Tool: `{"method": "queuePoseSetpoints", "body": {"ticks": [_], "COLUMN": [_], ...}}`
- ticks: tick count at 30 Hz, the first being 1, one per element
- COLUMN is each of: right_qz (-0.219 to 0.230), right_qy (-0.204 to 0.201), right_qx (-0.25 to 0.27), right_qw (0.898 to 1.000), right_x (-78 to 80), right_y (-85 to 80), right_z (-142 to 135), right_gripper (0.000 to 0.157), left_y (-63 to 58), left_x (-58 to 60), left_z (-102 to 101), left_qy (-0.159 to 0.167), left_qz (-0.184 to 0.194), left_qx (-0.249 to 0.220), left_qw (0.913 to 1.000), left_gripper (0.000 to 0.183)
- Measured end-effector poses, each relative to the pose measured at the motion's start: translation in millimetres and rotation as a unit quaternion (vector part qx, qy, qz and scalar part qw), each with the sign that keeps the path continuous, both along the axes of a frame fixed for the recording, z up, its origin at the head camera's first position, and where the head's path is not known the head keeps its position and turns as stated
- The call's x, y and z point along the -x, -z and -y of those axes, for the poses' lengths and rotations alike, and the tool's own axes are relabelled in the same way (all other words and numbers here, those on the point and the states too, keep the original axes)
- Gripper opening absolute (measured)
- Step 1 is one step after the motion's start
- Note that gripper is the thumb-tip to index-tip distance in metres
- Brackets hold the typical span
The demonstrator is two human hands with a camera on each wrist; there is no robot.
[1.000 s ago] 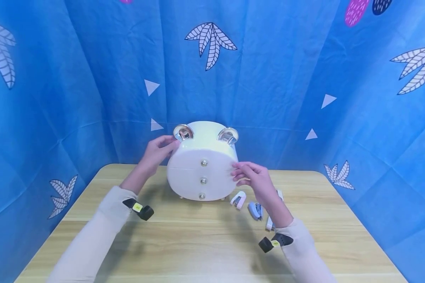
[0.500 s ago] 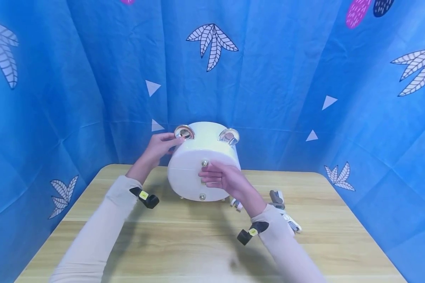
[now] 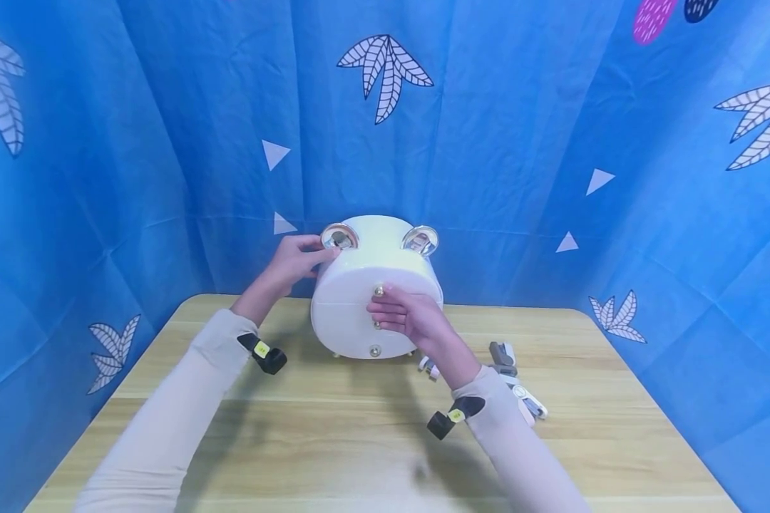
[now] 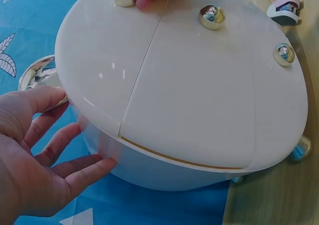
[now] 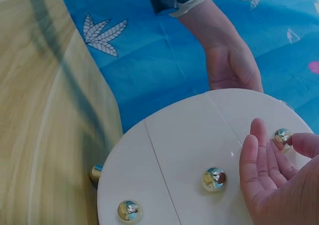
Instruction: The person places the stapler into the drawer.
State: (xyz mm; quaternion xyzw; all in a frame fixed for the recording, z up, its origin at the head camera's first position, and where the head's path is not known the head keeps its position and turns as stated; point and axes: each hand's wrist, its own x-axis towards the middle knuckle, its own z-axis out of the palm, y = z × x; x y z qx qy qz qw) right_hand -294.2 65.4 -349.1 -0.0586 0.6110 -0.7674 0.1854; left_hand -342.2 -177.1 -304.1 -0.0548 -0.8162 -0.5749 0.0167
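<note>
A white oval drawer box (image 3: 341,324) with small legs, gold knobs down its front and two shiny metal ears stands at the back of the table. My left hand (image 3: 289,263) is at its upper left. The left wrist view shows the thumb at the left ear (image 4: 41,76), with spread fingertips against the box's side. At the front, thumb and forefinger of my right hand (image 3: 417,317) pinch the top knob (image 5: 281,136); the other fingers extend over the middle knob (image 5: 214,179). Thin seams divide the front (image 4: 194,95) into drawers, all flush with one another.
Several small staplers (image 3: 502,353) lie on the wooden table (image 3: 321,442) to the right of the box, partly hidden by the right forearm. One pale stapler (image 3: 429,368) is close to the box's right foot. A blue patterned curtain (image 3: 500,142) hangs close behind.
My right hand has moved left from the box's right edge to the top knob. My left hand has shifted slightly toward the left ear. The box has moved slightly right.
</note>
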Motion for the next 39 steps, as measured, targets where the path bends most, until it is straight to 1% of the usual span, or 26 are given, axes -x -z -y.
{"method": "queuePoseSetpoints", "body": {"ticks": [4, 9, 12, 17, 23, 25, 28, 32, 36, 39], "right_qz": [-0.012, -0.025, -0.039, -0.048, -0.058, -0.063, -0.071, -0.078, -0.081, -0.084], "right_qy": [0.01, 0.017, 0.011, -0.002, 0.006, 0.009, 0.008, 0.003, -0.003, -0.007], "right_qx": [-0.009, -0.016, -0.026, -0.035, -0.043, -0.05, -0.061, -0.067, -0.074, -0.073], "right_qw": [1.0, 0.999, 0.999, 0.998, 0.997, 0.997, 0.996, 0.995, 0.994, 0.994], "right_x": [-4.6, -15.8, -25.2, -42.8, -62.1, -68.1, -76.7, -86.4, -93.5, -96.7], "right_y": [0.1, 0.1, -0.7, -1.7, -0.5, 0.0, 1.6, 4.6, 6.6, 6.7], "right_z": [2, 4, 5, 8, 9, 9, 7, 3, 0, -1], "right_gripper": [0.045, 0.044, 0.044, 0.044, 0.046, 0.047, 0.049, 0.05, 0.05, 0.048], "left_y": [-0.3, -2.9, -4.2, -3.9, -1.6, -1.9, -4.1, -9.8, -13.7, -14.6], "left_x": [-0.1, -1.1, -0.7, 1.6, 2.6, 2.5, 1.4, -0.5, 0.6, 1.6], "left_z": [2, 4, 6, 11, 14, 16, 18, 22, 22, 21], "left_qy": [0.003, 0.01, 0.018, 0.025, 0.029, 0.037, 0.065, 0.097, 0.106, 0.104], "left_qz": [-0.001, 0.0, -0.003, -0.006, -0.001, -0.002, 0.0, 0.014, 0.023, 0.025], "left_qx": [0.007, 0.009, 0.009, 0.017, 0.029, 0.031, 0.041, 0.058, 0.069, 0.073], "left_qw": [1.0, 0.9999, 0.9998, 0.9995, 0.9992, 0.9988, 0.9971, 0.9935, 0.9917, 0.9916], "left_gripper": [0.049, 0.048, 0.047, 0.046, 0.051, 0.051, 0.05, 0.047, 0.046, 0.047]}}
